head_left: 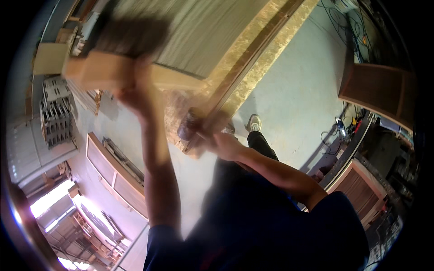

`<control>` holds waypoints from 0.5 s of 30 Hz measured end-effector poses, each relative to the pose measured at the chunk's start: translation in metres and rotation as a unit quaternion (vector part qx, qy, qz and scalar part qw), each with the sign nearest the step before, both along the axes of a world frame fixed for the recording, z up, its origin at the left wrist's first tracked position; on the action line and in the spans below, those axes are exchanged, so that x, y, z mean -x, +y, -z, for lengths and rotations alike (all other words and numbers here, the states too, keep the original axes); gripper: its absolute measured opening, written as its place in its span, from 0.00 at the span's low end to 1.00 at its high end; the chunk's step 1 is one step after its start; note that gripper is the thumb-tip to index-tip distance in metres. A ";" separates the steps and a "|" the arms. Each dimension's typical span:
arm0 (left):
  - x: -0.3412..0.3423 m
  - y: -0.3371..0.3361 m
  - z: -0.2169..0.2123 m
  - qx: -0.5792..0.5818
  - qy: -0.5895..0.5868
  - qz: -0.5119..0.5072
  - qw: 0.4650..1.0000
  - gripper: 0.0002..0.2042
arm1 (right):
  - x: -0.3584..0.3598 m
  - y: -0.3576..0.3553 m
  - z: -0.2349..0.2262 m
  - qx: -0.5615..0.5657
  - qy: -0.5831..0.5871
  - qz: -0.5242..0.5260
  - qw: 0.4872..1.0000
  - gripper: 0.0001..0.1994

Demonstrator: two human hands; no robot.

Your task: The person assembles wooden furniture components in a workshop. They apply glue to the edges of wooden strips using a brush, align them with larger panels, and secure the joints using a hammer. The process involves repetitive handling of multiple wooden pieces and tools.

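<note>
My left hand (132, 92), smeared by motion, is closed round the near end of a light wooden block (101, 70). A dark blurred patch (131, 36) adjoins the block's far side; I cannot tell if it is bristles or shadow. Beneath is a grey-brown wood-grained panel (203, 38) with a pale edge. My right hand (221, 143) is closed, near the front end of a long dark wooden strip (253, 63). Just left of it shows a dark rounded tool head (189, 124), like a mallet's; blur hides how the hand grips it.
A speckled particle board (257, 81) lies under the strip. Framed panels lean at the left (110, 169) and lower right (357, 189). A brown cabinet piece (379, 88) stands right, near tangled cables (357, 31). Grey slotted blocks (56, 113) are stacked left. My shoe (254, 123) is on the floor.
</note>
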State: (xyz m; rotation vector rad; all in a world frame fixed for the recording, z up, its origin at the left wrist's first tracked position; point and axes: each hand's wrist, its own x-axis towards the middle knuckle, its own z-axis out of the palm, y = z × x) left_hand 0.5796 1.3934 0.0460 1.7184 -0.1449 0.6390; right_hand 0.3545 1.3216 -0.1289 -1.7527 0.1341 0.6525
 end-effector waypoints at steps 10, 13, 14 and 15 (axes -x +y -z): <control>-0.006 0.048 0.009 -0.570 -0.093 -0.129 0.806 0.26 | -0.074 0.040 0.035 -0.107 0.115 0.004 0.988 0.19; -0.008 0.064 0.004 -0.535 -0.098 -0.070 0.836 0.32 | -0.092 0.032 0.050 -0.140 0.145 -0.032 0.979 0.17; -0.011 0.067 0.004 -0.565 -0.110 -0.069 0.815 0.34 | -0.095 0.032 0.054 -0.169 0.169 -0.011 0.971 0.17; -0.011 0.071 0.004 -0.621 -0.108 -0.094 0.771 0.36 | -0.097 0.035 0.055 -0.102 0.105 0.042 0.988 0.19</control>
